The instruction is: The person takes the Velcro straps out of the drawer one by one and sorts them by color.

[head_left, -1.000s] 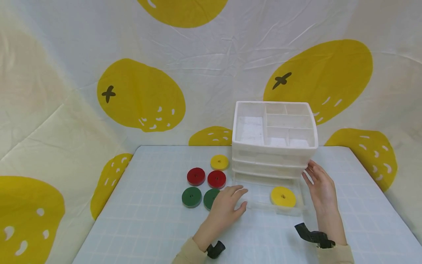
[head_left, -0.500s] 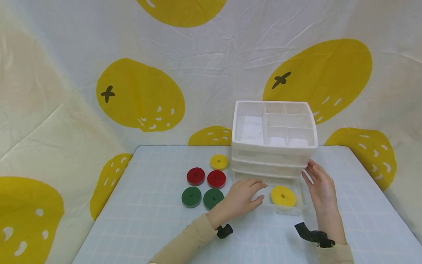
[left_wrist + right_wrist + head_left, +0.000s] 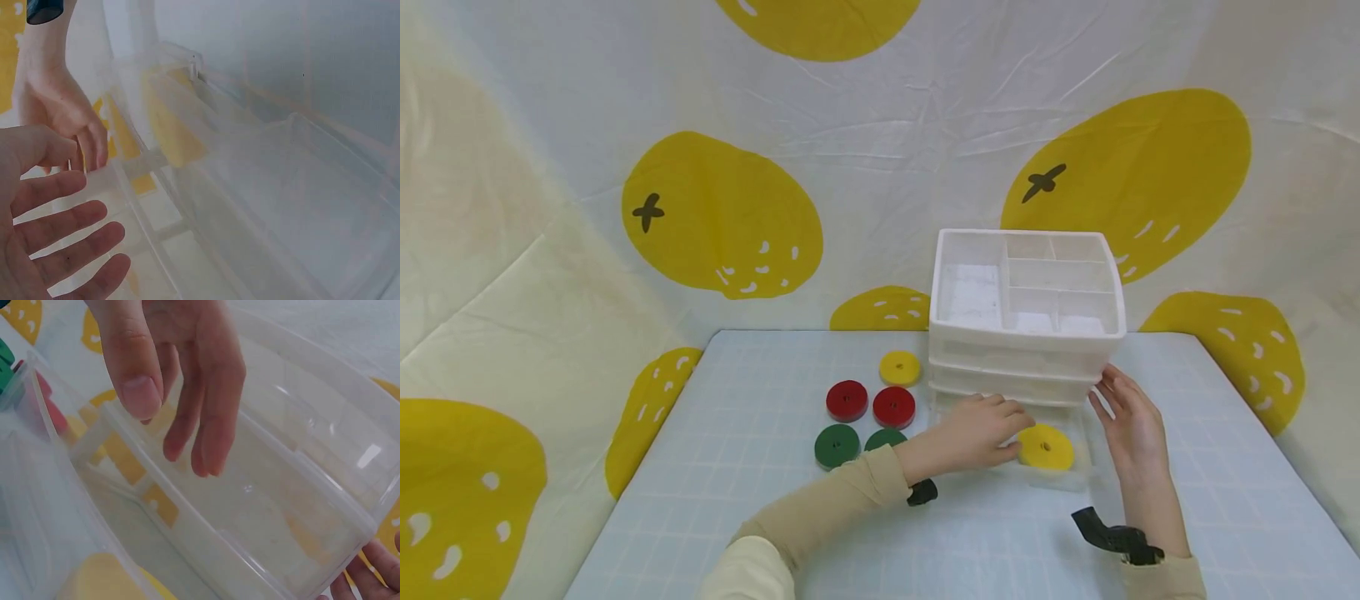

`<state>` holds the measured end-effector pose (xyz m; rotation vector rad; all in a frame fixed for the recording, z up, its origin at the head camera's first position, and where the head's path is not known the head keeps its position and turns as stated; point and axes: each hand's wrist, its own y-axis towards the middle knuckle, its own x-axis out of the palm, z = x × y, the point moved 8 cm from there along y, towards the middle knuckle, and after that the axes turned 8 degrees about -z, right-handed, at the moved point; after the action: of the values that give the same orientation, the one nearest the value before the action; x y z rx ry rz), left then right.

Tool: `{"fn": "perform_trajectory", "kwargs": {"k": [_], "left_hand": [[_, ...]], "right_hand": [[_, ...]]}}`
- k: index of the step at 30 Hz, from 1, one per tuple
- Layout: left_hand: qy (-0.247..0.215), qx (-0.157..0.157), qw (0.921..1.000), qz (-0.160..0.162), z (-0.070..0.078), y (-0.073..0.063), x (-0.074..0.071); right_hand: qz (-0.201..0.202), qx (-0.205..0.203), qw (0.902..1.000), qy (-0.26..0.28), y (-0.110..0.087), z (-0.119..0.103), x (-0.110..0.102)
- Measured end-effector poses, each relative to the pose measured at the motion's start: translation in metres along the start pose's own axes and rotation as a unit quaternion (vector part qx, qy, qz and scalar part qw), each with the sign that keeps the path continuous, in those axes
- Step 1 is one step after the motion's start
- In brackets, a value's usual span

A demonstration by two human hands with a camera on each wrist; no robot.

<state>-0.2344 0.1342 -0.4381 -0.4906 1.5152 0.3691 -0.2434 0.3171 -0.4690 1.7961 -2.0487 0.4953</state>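
Observation:
A white drawer organizer (image 3: 1026, 350) stands at the back with its clear bottom drawer (image 3: 1060, 480) pulled out. A yellow disc with a small central hole (image 3: 1047, 447) lies in the drawer's right part. My left hand (image 3: 973, 433) reaches over the drawer from the left, fingertips right at the disc's left edge. Its fingers are loosely spread in the left wrist view and hold nothing. My right hand (image 3: 1131, 421) rests its fingertips at the organizer's lower right side, fingers relaxed; in the right wrist view these fingers (image 3: 365, 575) show at the lower right.
Left of the organizer lie another yellow disc (image 3: 899, 368), two red discs (image 3: 847, 401) and two green discs (image 3: 837, 447), one partly hidden by the left arm. The organizer's top tray (image 3: 970, 296) has several compartments. A patterned cloth (image 3: 880, 192) hangs behind the table.
My left hand has moved right, from beside the green discs across the drawer to the yellow disc in it. The right hand and the organizer stay where they were.

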Motion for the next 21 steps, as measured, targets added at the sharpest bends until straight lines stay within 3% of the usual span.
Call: {"fn": "perform_trajectory", "kwargs": {"k": [12, 21], "left_hand": [[0.067, 0.084, 0.9911, -0.078, 0.017, 0.032, 0.015], [0.068, 0.102, 0.9837, -0.131, 0.022, 0.051, 0.023]], "right_hand": [[0.004, 0.010, 0.9999, 0.001, 0.000, 0.001, -0.003], [-0.016, 0.006, 0.9998, 0.006, 0.000, 0.000, 0.000]]}}
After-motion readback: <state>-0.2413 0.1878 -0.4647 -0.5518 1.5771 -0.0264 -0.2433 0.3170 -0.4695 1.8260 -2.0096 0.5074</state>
